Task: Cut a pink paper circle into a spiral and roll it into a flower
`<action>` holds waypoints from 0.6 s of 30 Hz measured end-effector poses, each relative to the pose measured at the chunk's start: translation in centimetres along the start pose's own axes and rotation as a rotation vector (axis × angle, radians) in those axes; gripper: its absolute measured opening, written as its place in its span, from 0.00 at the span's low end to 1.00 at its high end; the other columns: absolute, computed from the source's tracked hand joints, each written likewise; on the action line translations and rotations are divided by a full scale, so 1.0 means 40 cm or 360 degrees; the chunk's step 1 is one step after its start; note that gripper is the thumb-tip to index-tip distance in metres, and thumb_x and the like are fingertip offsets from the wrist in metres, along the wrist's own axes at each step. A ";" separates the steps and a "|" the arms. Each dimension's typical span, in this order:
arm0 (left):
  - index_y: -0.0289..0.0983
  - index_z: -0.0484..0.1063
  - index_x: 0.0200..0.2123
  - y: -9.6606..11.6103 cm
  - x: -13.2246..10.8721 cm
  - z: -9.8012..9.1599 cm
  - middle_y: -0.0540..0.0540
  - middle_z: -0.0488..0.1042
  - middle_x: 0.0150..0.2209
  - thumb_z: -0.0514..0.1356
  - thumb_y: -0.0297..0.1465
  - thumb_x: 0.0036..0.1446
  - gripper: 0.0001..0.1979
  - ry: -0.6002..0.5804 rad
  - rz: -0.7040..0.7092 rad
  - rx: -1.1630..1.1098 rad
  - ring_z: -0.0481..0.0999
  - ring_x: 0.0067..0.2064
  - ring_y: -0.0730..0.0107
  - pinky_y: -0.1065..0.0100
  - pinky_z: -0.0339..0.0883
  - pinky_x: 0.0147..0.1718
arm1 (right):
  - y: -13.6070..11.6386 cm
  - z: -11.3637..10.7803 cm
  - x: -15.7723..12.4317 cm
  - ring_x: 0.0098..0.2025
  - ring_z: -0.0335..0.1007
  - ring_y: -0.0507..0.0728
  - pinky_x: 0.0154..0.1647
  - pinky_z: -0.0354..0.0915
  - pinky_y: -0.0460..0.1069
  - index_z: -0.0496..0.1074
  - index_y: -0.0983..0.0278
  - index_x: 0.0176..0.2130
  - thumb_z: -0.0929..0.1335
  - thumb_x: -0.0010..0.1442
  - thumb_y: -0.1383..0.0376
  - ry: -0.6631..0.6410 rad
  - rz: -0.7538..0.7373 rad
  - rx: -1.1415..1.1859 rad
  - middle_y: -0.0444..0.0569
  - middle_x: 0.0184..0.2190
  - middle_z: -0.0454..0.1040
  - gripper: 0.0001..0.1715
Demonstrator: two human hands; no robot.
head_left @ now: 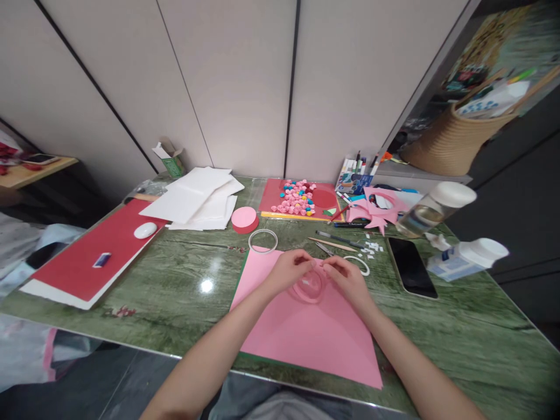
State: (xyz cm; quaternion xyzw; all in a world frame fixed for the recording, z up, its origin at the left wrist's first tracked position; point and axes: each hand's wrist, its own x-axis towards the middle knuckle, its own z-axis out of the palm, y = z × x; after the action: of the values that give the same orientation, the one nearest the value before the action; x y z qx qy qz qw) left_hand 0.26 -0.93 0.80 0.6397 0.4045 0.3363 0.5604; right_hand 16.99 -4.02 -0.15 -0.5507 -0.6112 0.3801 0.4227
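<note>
My left hand point(294, 269) and my right hand point(345, 279) meet over a large sheet of pink paper point(306, 344). Between them is a round pink ring point(310, 300), whose middle looks see-through or glossy. Fingers and thumbs of both hands pinch its far edge; the exact grip is partly hidden. Beyond my left hand lies a pale ring point(263, 241), touching the paper's far edge. A white ring-shaped scissor handle point(362, 265) shows beside my right hand, with the blades point(324, 249) behind the fingers.
Farther back lie a red-and-pink round box point(245, 220), a red sheet with small coloured balls point(297, 198) and pink paper scraps point(378, 207). A phone point(411, 266) and bottles point(468, 259) stand or lie right. White sheets point(196, 195) and red paper point(96, 251) are left.
</note>
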 end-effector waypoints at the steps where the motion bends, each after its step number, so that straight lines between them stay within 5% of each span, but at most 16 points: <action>1: 0.32 0.69 0.28 0.000 0.001 -0.001 0.48 0.69 0.25 0.54 0.33 0.48 0.09 0.0007 0.0009 -0.0002 0.67 0.26 0.76 0.74 0.60 0.26 | -0.002 0.000 -0.001 0.30 0.64 0.53 0.30 0.60 0.47 0.71 0.64 0.30 0.65 0.51 0.58 0.0001 -0.0010 0.0007 0.47 0.28 0.71 0.13; 18: 0.32 0.69 0.30 -0.006 0.003 0.001 0.47 0.70 0.26 0.55 0.33 0.47 0.09 0.0017 -0.0044 -0.0069 0.68 0.27 0.75 0.73 0.62 0.26 | -0.004 0.001 -0.002 0.31 0.65 0.54 0.29 0.60 0.48 0.74 0.62 0.36 0.63 0.53 0.58 0.0034 -0.0079 -0.0116 0.49 0.29 0.72 0.15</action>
State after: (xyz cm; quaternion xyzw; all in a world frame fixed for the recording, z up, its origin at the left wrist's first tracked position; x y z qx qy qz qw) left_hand 0.31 -0.81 0.56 0.6199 0.4089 0.3405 0.5767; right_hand 16.90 -4.12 -0.03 -0.5545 -0.6335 0.3410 0.4183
